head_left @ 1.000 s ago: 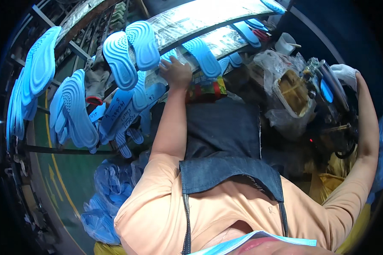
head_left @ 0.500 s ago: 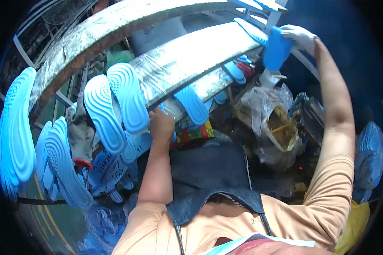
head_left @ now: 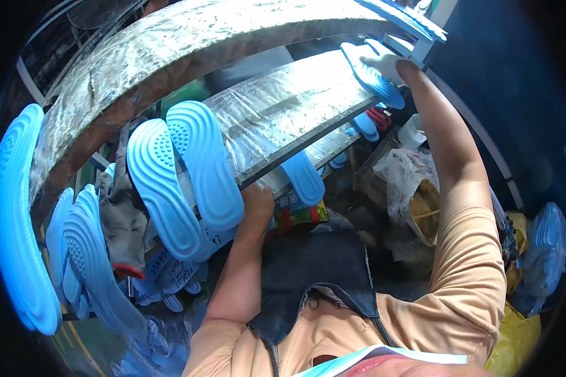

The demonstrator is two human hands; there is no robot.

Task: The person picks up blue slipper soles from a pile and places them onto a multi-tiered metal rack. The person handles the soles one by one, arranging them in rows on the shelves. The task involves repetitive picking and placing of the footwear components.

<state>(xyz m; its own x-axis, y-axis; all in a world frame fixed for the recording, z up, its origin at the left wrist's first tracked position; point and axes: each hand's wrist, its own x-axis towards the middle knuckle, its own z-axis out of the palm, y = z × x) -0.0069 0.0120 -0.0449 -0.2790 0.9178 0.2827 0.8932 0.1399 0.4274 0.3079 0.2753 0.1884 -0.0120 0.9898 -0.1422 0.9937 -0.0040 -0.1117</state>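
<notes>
My right hand (head_left: 388,66), in a white glove, lies over a pair of light-blue insoles (head_left: 372,80) at the right end of a film-covered shelf (head_left: 283,103). Its fingers look stretched out across them, slightly blurred. My bare left hand (head_left: 259,200) is under the shelf's front edge, just right of another pair of insoles. Its fingers are mostly hidden. That pair, a left insole (head_left: 160,188) and a right insole (head_left: 206,166), overhangs the shelf's near left end, with ridged and dotted surfaces showing.
A curved upper shelf (head_left: 126,56) arches above, with insoles (head_left: 20,220) hanging off its left end. Below are more insoles (head_left: 94,257), a grey glove (head_left: 122,229) with a red cuff, and a lower shelf holding an insole (head_left: 304,178). Plastic bags (head_left: 405,173) stand at the right.
My right hand has brought the insole it held up at the right down onto the shelf, beside another one. My left hand stays at the shelf edge. The whole view has shifted slightly.
</notes>
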